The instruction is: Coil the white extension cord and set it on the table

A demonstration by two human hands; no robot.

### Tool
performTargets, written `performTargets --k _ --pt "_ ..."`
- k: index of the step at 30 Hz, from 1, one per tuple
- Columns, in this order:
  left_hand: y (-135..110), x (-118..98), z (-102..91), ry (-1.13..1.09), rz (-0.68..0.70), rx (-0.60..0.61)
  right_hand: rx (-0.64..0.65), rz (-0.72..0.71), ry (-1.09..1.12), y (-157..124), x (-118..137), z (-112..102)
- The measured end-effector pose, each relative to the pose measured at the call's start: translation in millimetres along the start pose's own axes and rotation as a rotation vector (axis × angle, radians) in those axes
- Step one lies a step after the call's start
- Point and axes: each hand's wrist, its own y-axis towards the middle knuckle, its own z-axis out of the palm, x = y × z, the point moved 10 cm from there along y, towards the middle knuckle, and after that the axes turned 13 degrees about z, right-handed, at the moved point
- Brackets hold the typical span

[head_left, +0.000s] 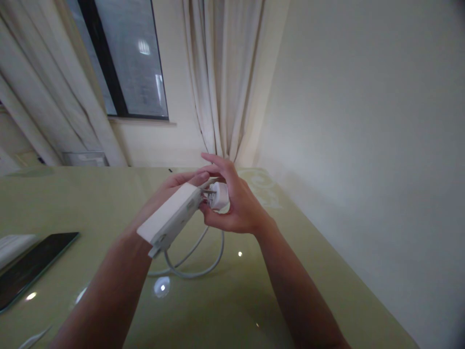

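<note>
My left hand [170, 191] grips a white power strip [170, 217] from behind and holds it tilted above the table. My right hand [232, 201] is closed around a white plug [220, 195], its metal prongs pointing at the far end of the strip and just touching or entering it. A white cable [196, 264] loops down from the strip onto the table beneath both hands.
A glossy green table [225, 300] runs under my arms, ending at a pale wall on the right. A dark phone [32, 264] lies at the left beside a white object [14, 245]. Curtains [221, 77] and a window [127, 58] stand behind.
</note>
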Motion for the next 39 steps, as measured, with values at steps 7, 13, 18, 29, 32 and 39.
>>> performTargets --k 7,13,18,29,32,39 --pt "1.5 -7.3 -14.7 -0.222 0.126 -0.061 -0.148 0.228 0.106 2.4 -31.1 -14.1" --pt "-3.5 -36.0 8.4 -0.128 0.262 -0.047 -0.395 0.401 0.367 -4.4 -61.7 -33.8" --pt "-2.4 -35.7 -3.3 0.162 0.354 -0.153 -0.306 0.327 0.368 -1.7 -47.4 -28.1" --pt "-6.0 -27.5 33.1 0.393 0.315 0.150 -0.156 0.231 0.415 -1.9 -23.3 -33.3" --pt "-7.3 -30.9 28.7 0.337 0.307 0.116 -0.100 0.261 0.397 -0.4 -23.2 -27.9" --pt "-8.5 -20.7 28.0 0.301 0.250 0.211 -0.278 0.332 0.327 -4.1 -32.3 -45.2"
